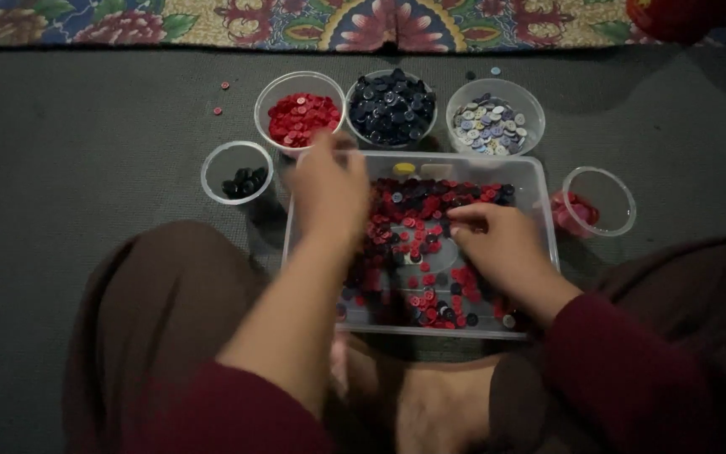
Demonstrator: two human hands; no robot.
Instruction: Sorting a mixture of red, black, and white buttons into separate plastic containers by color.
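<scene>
While the person sits cross-legged on the grey floor [86, 143], a clear rectangular tray [544, 202] lies before the knees, strewn with red and dark loose buttons [418, 231]. Left hand [329, 189] hangs over the tray's rim at about ten o'clock, just below the cup of red buttons [298, 118]; its fingers [342, 143] are bunched together and blurred, so whether they pinch a button cannot be told. Right hand [502, 244] rests on the buttons at about three o'clock in the tray, its fingers [468, 214] drawn together with the tips pressed down on the heap, though a held button cannot be made out. Beyond the tray at twelve o'clock stands a cup of dark blue buttons [391, 107], and at one o'clock a cup of pale mixed buttons [491, 126]. A small cup with a few black buttons [237, 172] sits at nine o'clock, and another small cup with pinkish-red buttons [598, 202] at three o'clock. Two stray buttons [221, 97] lie on the floor near eleven o'clock, and a patterned rug [380, 21] borders the far edge.
</scene>
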